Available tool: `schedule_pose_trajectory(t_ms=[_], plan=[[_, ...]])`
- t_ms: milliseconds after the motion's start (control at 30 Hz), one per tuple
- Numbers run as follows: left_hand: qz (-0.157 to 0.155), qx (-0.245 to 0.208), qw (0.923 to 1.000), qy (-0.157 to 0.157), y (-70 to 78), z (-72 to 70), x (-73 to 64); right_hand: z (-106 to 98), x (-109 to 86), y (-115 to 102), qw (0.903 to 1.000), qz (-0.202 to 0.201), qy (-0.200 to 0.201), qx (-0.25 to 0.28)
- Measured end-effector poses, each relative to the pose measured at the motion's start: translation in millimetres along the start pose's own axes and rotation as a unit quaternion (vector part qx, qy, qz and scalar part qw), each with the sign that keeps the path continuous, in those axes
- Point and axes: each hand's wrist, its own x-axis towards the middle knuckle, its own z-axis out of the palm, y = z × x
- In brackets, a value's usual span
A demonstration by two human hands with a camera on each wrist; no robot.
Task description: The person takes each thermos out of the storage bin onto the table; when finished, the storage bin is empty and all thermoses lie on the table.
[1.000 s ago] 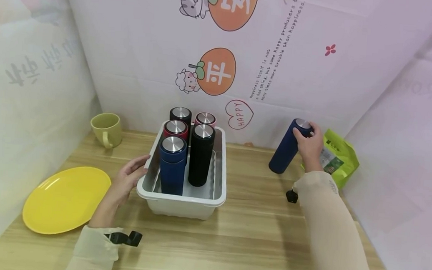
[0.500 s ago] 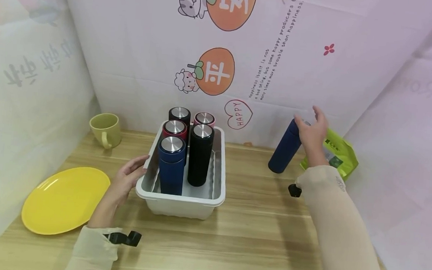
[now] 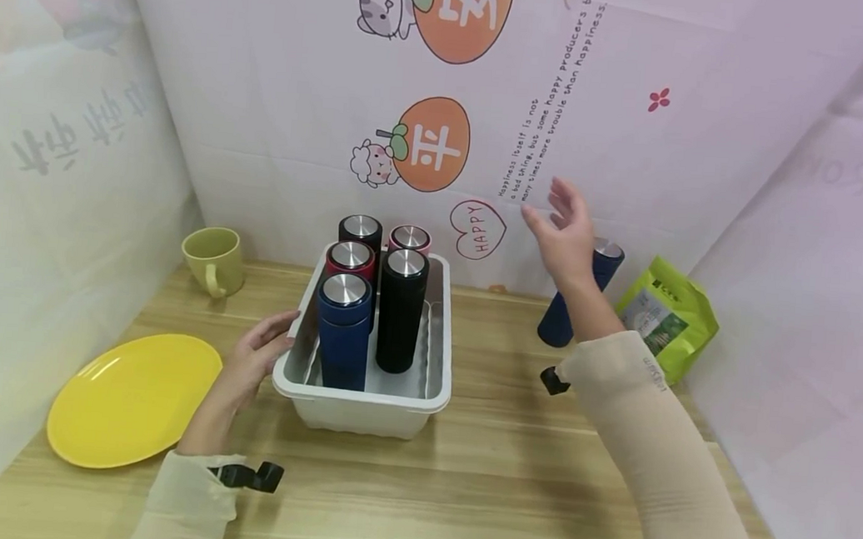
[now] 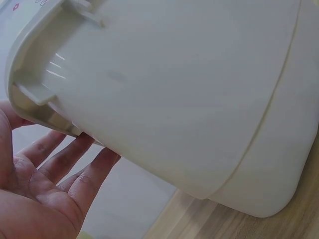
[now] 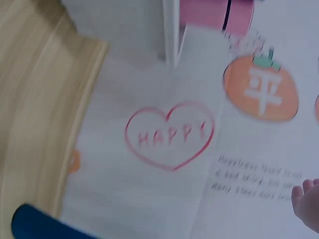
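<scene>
- White printed cloth walls [image 3: 293,93] are surrounding a wood-grain tabletop [image 3: 492,482].
- On it, a white rectangular plastic basin [image 3: 361,417] is holding five upright, silver-topped cylindrical bottles [image 3: 401,322].
- One person's left hand [image 3: 251,355] is touching the basin's left rim, its fingers fairly straight and slightly apart.
- The right hand [image 3: 565,237] is hovering, fingers spread and holding nothing.
- One navy cylindrical bottle [image 3: 556,322] is standing partly behind the right forearm [image 3: 648,439], beside a lime-green packet [image 3: 691,325].

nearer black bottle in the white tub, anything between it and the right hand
Nothing visible stands between the right hand and the top of the nearer black bottle; lower down, the rim of the white tub does. The blue bottle outside stands behind the right forearm, not in that gap.
</scene>
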Motion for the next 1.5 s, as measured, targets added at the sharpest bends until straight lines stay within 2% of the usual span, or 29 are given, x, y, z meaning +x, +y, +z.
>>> schedule_pose_trajectory(t_ms=[167, 300, 667, 800, 1167, 1300, 1500], plan=[[-0.001, 0.004, 1.0000, 0.003, 2.1, 1.0, -0.4, 24.7, -19.1, -24.2, 0.9953, -0.049, -0.052, 0.065], [0.001, 0.002, 1.0000, 0.005, 2.6, 0.8, -0.3, 42.3, -33.6, -37.5, 0.9889, -0.073, -0.086, 0.097], [-0.001, -0.004, 1.0000, 0.007, 0.9, 1.7, -0.2, 81.3, -71.4, -54.0, 0.9709, -0.093, -0.194, 0.105], [0.000, -0.006, 0.9999, 0.010, 0.3, 1.9, 0.0, 93.3, -82.2, -57.6, 0.9642, -0.100, -0.226, 0.097], [0.006, -0.009, 0.9999, 0.012, -1.3, 2.0, 0.5, 122.0, -106.2, -57.0, 0.9468, -0.113, -0.301, -0.004], [0.001, -0.007, 0.9999, 0.011, -2.4, 2.1, 0.8, 127.8, -113.3, -53.2, 0.9423, -0.110, -0.314, -0.036], [-0.001, -0.006, 0.9999, 0.010, -3.5, 2.4, 0.7, 132.8, -117.2, -49.5, 0.9386, -0.122, -0.320, -0.044]])
